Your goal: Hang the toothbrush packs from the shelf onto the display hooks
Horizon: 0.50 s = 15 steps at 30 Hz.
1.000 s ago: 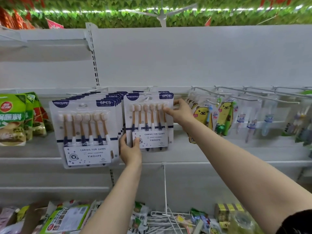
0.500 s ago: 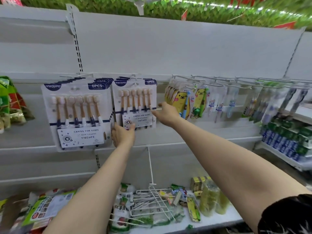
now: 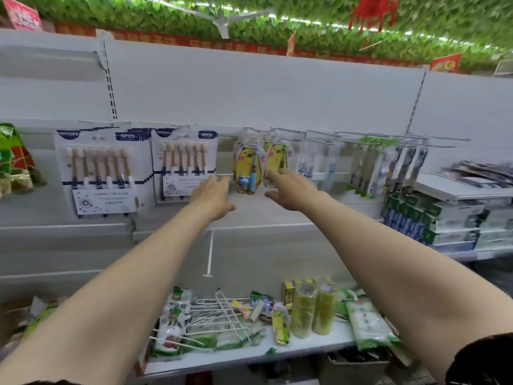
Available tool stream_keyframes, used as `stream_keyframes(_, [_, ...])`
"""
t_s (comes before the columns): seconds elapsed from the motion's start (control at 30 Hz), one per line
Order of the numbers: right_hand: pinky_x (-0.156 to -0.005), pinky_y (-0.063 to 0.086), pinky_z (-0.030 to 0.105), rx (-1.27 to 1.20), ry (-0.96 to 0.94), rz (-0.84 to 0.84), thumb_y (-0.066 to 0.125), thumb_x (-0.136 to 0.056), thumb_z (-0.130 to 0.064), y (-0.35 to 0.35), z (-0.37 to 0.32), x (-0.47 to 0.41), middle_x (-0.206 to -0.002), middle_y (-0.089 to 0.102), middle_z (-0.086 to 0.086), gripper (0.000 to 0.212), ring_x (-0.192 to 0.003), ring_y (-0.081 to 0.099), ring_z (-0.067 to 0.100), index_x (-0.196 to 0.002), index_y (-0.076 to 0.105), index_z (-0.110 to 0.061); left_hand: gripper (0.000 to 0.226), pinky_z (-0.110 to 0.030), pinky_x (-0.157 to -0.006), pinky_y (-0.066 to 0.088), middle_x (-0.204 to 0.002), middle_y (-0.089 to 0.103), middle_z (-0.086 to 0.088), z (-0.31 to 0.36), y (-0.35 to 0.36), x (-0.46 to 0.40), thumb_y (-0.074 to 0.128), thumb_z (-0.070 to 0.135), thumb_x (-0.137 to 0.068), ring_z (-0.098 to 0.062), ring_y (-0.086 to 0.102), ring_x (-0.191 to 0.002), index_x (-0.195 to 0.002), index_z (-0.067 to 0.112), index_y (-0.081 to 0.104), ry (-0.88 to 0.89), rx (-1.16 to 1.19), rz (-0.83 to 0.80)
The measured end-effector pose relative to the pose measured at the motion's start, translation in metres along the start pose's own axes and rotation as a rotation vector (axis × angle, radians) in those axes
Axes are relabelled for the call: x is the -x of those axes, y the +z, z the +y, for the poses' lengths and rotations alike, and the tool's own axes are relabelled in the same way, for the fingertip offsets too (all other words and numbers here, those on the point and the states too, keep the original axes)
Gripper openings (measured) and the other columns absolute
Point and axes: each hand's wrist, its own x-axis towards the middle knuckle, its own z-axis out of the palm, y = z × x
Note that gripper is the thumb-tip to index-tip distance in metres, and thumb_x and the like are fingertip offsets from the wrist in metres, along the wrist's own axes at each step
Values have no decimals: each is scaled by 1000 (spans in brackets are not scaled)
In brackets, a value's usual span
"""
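Two stacks of white six-piece toothbrush packs hang on hooks: a larger stack (image 3: 98, 173) at the left and a second stack (image 3: 184, 165) beside it. Yellow bear-printed children's toothbrush packs (image 3: 248, 169) hang to their right. My left hand (image 3: 215, 194) reaches forward with relaxed fingers, just right of the second stack and left of the bear packs, holding nothing. My right hand (image 3: 290, 190) is stretched out with its fingertips at the bottom of the right bear pack (image 3: 277, 165), empty too.
More hooks (image 3: 361, 136) with slim toothbrush packs run to the right. Boxed toothpaste (image 3: 433, 220) is stacked on a shelf at the right. The lower shelf (image 3: 249, 354) holds loose white hooks, tape rolls and snack packets. Green snack bags (image 3: 12, 159) hang far left.
Both hands have let go of the second six-piece pack, which now hangs on its hook. They have moved right towards the yellow bear packs, and the view has turned right.
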Motion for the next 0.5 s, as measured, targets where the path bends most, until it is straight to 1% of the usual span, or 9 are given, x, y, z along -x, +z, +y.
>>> stream_keyframes(0.13, [-100, 47, 47, 70, 43, 30, 51, -100, -46, -18, 60, 69, -149, 48, 7, 54, -134, 45, 31, -148, 41, -24, 69, -48, -102, 45, -143, 45, -11, 81, 5, 24, 70, 43, -87, -32, 43, -131, -145, 20, 39, 127, -67, 51])
stream_keyframes(0.3, [-100, 45, 45, 126, 158, 83, 47, -102, -46, -41, 148, 164, -150, 46, 7, 52, -136, 43, 32, -148, 42, -22, 67, -46, -100, 45, -143, 46, -11, 194, 19, 55, 67, 44, -89, -32, 47, -129, -145, 18, 41, 265, -37, 64])
stream_keyframes(0.4, [-103, 45, 46, 124, 242, 93, 47, -101, -47, -48, 196, 217, -149, 47, 7, 52, -136, 43, 31, -147, 43, -22, 65, -46, -105, 43, -146, 43, -10, 258, 36, 72, 63, 43, -92, -32, 43, -133, -147, 20, 38, 344, 38, 35])
stream_keyframes(0.5, [-104, 45, 46, 95, 325, 110, 49, -101, -45, -50, 241, 268, -148, 48, 6, 51, -136, 42, 30, -145, 45, -21, 62, -45, -102, 44, -146, 42, -8, 319, 58, 87, 60, 44, -93, -31, 45, -131, -147, 21, 38, 433, 73, -2])
